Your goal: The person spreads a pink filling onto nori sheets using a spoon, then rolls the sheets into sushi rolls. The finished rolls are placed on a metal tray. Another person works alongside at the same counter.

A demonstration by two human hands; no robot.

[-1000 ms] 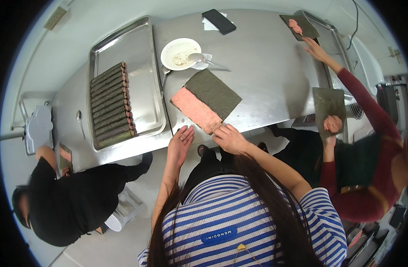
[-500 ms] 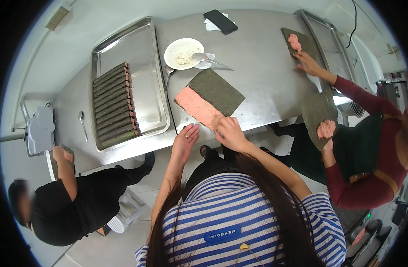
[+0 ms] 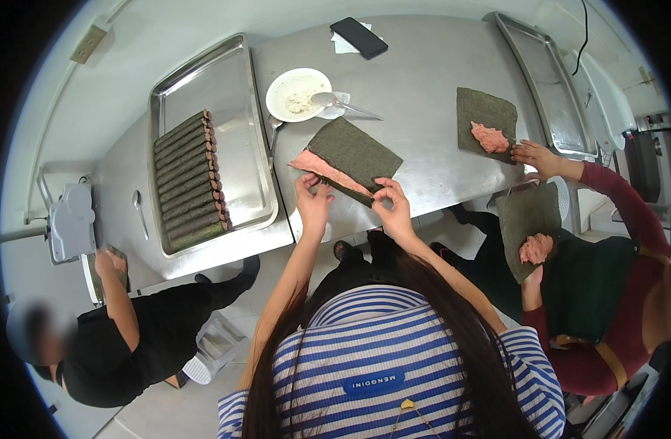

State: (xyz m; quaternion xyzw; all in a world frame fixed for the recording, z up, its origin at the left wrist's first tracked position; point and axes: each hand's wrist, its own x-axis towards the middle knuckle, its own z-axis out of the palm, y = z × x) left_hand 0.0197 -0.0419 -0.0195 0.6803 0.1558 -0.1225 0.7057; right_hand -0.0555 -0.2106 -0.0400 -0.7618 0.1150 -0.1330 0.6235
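A dark green nori sheet (image 3: 359, 150) lies on the steel table, its near edge folded up over a band of pink paste (image 3: 322, 168). Part of the paste still shows as a strip along the fold. My left hand (image 3: 313, 205) pinches the folded edge near its left end, fingers bent. At the right end, my right hand (image 3: 395, 212) grips the same edge between thumb and fingers. Just beyond the sheet stands a white bowl (image 3: 283, 91) with pale scraps and a spoon (image 3: 343, 104) resting across its rim.
Left of me, a metal tray (image 3: 233, 80) holds several nori rolls (image 3: 185, 179). A phone (image 3: 359, 38) lies at the back. On the right, a co-worker handles nori sheets with pink paste (image 3: 489, 137); another tray (image 3: 544, 80) stands beyond. Another person works at far left.
My hands have gripped the sheet's near edge and folded it partly over the paste. My left hand has moved up to the sheet. The co-worker on the right has shifted a pasted sheet nearer.
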